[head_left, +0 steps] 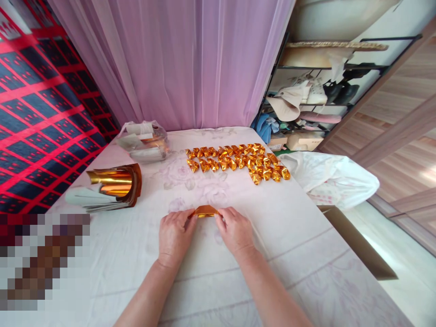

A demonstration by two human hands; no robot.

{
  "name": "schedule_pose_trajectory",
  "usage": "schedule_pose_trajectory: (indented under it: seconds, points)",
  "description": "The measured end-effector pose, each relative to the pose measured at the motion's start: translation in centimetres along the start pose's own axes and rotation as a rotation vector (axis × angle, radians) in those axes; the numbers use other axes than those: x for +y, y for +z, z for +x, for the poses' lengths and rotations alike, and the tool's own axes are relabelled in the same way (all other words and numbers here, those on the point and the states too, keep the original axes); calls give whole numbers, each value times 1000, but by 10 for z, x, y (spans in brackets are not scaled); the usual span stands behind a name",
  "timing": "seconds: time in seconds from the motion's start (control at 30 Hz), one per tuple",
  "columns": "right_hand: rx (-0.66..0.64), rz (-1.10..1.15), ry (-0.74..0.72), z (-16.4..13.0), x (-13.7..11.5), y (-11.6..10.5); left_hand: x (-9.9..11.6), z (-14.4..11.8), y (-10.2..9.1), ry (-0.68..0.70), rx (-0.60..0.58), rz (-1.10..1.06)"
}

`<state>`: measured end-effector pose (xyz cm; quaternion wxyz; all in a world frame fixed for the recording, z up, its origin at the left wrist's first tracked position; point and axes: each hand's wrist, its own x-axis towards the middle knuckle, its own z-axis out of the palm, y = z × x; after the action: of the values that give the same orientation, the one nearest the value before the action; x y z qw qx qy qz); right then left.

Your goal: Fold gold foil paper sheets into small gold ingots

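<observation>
folded golden paper [206,210], pinched at both ends

the left hand [175,231] and the right hand [237,229] each grip one end of this paper, at the middle of the surface [132,254]. farther, more to the right, stand rows of folded golden pieces [241,160] (all very shiny). at the left is a curved stack of golden sheets [114,188].
</observation>
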<state>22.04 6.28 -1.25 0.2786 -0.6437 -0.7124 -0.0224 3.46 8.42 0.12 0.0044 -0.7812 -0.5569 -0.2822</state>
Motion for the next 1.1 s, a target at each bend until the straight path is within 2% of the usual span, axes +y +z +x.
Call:
schedule_pose_trajectory:
  seconds: [0.17, 0.6, 1.1]
  points:
    - [18, 50, -19, 0, -2, -1, 0, -2, 1, -50, -17, -53]
    - [6, 109, -58, -2, -2, -3, 1, -2, 1, 5, -2, -39]
    - [-98, 144, -79, 1, -2, -6, 1, -1, 2, -11, -61, -44]
